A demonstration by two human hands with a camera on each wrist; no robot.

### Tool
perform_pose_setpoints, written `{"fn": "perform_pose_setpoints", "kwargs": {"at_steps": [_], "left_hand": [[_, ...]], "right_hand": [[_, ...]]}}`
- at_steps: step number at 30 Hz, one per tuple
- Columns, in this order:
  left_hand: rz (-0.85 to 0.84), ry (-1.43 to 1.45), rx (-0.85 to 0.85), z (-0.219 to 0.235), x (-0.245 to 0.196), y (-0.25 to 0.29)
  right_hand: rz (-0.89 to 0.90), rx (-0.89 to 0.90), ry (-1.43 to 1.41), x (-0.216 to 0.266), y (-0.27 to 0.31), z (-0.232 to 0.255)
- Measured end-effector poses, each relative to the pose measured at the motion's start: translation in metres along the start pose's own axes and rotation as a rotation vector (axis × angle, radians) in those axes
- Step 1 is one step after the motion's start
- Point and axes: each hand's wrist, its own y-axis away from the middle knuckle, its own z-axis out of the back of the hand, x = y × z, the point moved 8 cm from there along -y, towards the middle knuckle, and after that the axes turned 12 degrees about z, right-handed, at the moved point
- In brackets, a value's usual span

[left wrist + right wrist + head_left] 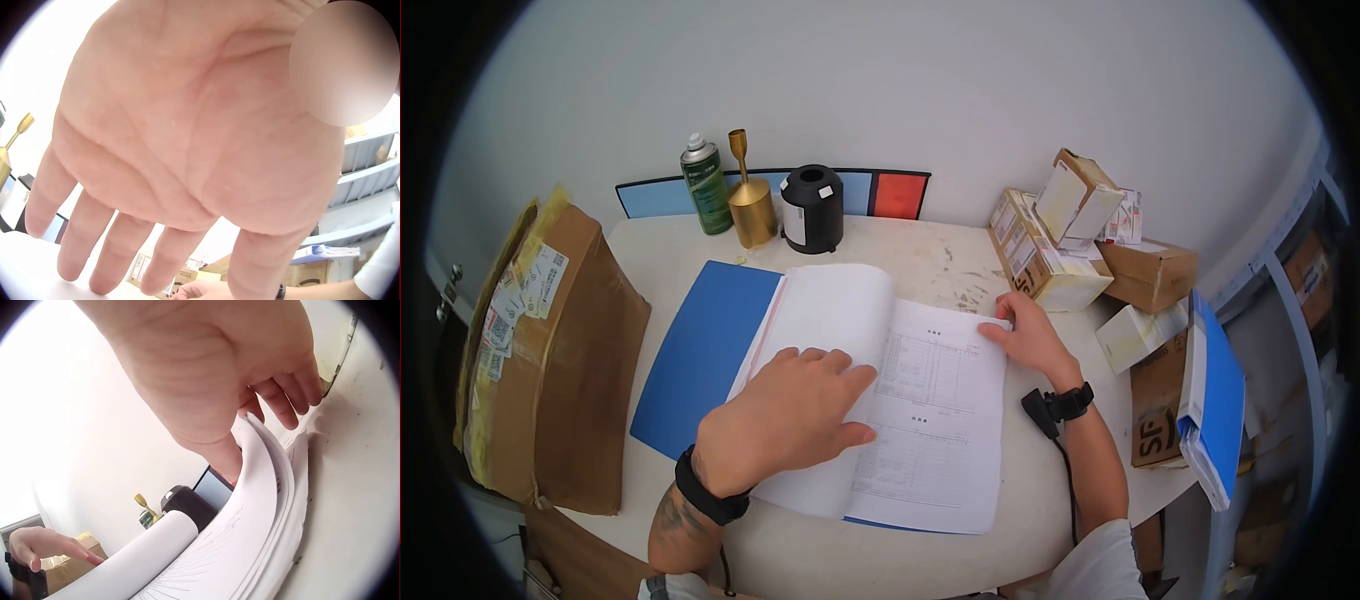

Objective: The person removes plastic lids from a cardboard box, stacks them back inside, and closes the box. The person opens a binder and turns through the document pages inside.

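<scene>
A blue binder [700,350] lies open with a thick stack of paper. My left hand [785,415] rests with fingers spread on the curled-over white pages [835,310] at the left. In the left wrist view the palm of my left hand [181,125] shows bare, fingers extended. At the top right corner of the printed sheets [935,400], which carry tables, my right hand [1030,335] pinches the edge between thumb and forefinger. From the right wrist my right hand [206,375] bends several sheets [250,506] upward; its other fingers hang loosely beyond the edge.
A tall cardboard box [580,370] stands at the left. Along the back are a green spray can [707,185], a gold candle holder [752,210] and a black cylinder [813,210]. Small boxes [1060,240] pile up at the right, beside another blue binder [1220,400].
</scene>
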Motion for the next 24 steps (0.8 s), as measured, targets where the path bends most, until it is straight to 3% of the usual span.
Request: {"fn": "perform_pose_setpoints", "kwargs": {"at_steps": [5,7,8,9,10,12,14,15,17,18,19,20,21,22,23,24], "left_hand": [[0.010,0.043,0.002,0.002,0.005,-0.001],[0.039,0.033,0.024,0.005,0.004,-0.002],[0.061,0.019,0.046,0.007,0.003,-0.003],[0.062,0.022,0.050,0.013,0.000,-0.004],[0.079,0.106,-0.028,0.027,-0.003,-0.005],[0.091,0.190,-0.102,0.038,-0.009,-0.008],[0.029,0.482,-0.661,0.081,-0.008,0.011],[0.022,0.479,-0.650,0.084,-0.013,0.018],[-0.054,0.616,-0.761,0.105,-0.015,0.047],[-0.072,0.573,-0.569,0.097,-0.019,0.042],[-0.065,0.577,-0.572,0.094,-0.019,0.040],[-0.091,0.423,-0.371,0.073,-0.028,0.026],[-0.114,0.270,-0.174,0.047,-0.032,0.016],[-0.148,0.016,-0.110,0.015,-0.027,0.017],[-0.137,0.018,-0.124,0.007,-0.023,0.015],[-0.082,-0.044,-0.032,-0.008,-0.016,0.012]], "right_hand": [[0.152,-0.066,-0.066,0.013,0.002,0.016],[0.059,0.366,-0.716,0.025,0.012,-0.009],[0.058,0.370,-0.718,0.030,0.013,-0.008],[0.198,0.569,-0.927,0.057,0.022,-0.017],[0.341,0.766,-1.133,0.087,0.037,-0.018],[0.408,0.812,-1.120,0.140,0.048,-0.025],[0.632,0.785,-1.140,0.159,0.053,-0.036],[0.630,0.772,-1.146,0.163,0.058,-0.043],[0.738,0.938,-0.984,0.192,0.079,-0.062],[0.633,0.919,-1.027,0.186,0.071,-0.057],[0.485,0.801,-0.962,0.169,0.056,-0.054],[0.344,0.689,-0.886,0.149,0.042,-0.050],[0.291,0.503,-0.571,0.122,0.024,-0.042],[0.266,0.291,-0.146,0.085,0.015,-0.037],[0.214,0.196,0.239,0.054,0.015,-0.038],[0.154,0.086,0.618,0.037,0.016,-0.028]]}}
